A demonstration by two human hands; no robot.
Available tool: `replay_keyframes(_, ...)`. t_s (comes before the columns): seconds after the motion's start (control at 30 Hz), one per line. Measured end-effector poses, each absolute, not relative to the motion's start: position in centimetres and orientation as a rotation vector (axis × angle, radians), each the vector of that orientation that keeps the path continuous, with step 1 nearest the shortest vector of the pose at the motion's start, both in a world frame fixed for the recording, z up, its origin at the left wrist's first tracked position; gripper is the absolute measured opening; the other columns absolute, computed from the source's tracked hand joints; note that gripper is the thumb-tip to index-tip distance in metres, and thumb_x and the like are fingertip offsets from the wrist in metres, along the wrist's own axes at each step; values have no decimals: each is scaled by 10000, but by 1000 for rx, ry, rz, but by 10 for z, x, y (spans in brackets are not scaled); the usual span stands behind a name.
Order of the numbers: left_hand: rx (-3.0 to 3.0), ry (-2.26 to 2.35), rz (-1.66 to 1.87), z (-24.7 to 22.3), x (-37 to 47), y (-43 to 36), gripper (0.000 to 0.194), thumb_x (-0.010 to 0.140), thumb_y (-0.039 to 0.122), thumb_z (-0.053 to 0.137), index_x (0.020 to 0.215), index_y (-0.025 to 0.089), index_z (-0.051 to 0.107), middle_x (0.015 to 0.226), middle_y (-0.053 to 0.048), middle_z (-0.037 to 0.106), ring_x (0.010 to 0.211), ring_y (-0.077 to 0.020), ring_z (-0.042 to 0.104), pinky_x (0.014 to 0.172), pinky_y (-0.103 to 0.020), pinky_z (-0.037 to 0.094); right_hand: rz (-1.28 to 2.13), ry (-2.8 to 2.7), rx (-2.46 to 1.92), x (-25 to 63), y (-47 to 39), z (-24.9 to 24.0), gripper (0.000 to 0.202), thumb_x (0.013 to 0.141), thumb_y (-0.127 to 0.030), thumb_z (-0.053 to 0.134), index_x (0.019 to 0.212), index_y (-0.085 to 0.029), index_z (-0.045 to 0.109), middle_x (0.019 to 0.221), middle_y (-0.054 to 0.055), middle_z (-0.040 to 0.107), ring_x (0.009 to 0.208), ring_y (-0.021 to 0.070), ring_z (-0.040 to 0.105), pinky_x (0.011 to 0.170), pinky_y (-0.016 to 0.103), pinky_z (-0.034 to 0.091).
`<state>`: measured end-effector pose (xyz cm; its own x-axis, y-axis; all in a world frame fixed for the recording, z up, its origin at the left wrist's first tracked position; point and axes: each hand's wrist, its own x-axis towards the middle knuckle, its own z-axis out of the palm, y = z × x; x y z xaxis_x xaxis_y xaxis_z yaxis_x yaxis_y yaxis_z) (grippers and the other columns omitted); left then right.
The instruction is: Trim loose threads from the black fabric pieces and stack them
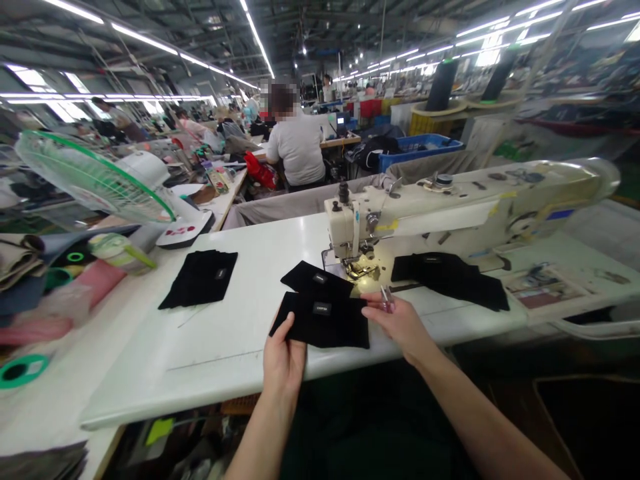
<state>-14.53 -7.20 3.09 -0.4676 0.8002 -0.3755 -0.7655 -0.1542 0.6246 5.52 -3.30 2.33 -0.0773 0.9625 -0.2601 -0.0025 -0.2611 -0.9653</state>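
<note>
Nearest, the left hand (284,355) gripped a black fabric piece (327,330) by its left edge, thumb on top. The right hand (403,328) was closed round a small pinkish tool (387,301) — perhaps thread snips, too small to be sure — with its fingertips at the piece's right edge; whether they also pinched the cloth could not be told. The piece was label (323,308) up over the front of the table (265,247), so the step in hand looked like positioning or checking it. The next move seemed to call for a steady left grip and the tool's tip kept off the cloth. Just beyond, a second labelled piece (313,277) was partly hidden by the first. A third piece (200,280) lay well apart to the left, a fourth (450,277) to the right by the sewing machine (345,227). Farther off stood a fan (100,177) — and past it sat a person (300,152), facing away.
</note>
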Motion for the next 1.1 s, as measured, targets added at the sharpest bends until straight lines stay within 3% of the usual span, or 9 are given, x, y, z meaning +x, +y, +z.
replay_keyframes(0.2,195,1229,1800,34,-156,-79,283,771,27,656,1015,138,748,944,-87,777,798,-148,729,724,-177,578,1433,-1144,-1348,59,-33,26,450,641,-376,761,1027,-146,734,809,43,694,436,71,412,406,231,243)
replay_keyframes(0.37,246,1328,1773,36,-160,-80,218,734,102,737,949,128,759,856,-89,776,774,-172,724,770,-257,569,1397,-1179,-1357,62,-33,24,472,642,-402,773,1034,-144,731,728,27,673,436,83,426,402,231,237)
replay_keyframes(0.53,298,1318,1784,32,-160,-80,281,658,198,811,926,131,755,850,-81,776,766,-179,715,790,-286,548,1403,-1179,-1370,64,-31,21,476,647,-408,776,1040,-146,724,610,-12,597,417,80,383,392,233,219)
replay_keyframes(0.73,314,1303,1794,33,-160,-80,329,608,236,844,907,137,750,846,-72,776,723,-148,693,769,-269,533,1478,-1091,-1365,63,-30,24,507,609,-390,797,1042,-142,706,589,-45,533,397,42,270,387,226,168)
replay_keyframes(1.1,344,1309,1759,33,-163,-79,279,613,286,845,828,143,740,706,-31,731,637,-131,646,678,-249,512,1520,-1060,-1367,62,-30,25,528,590,-392,805,1036,-133,691,580,-75,446,423,36,247,417,224,139)
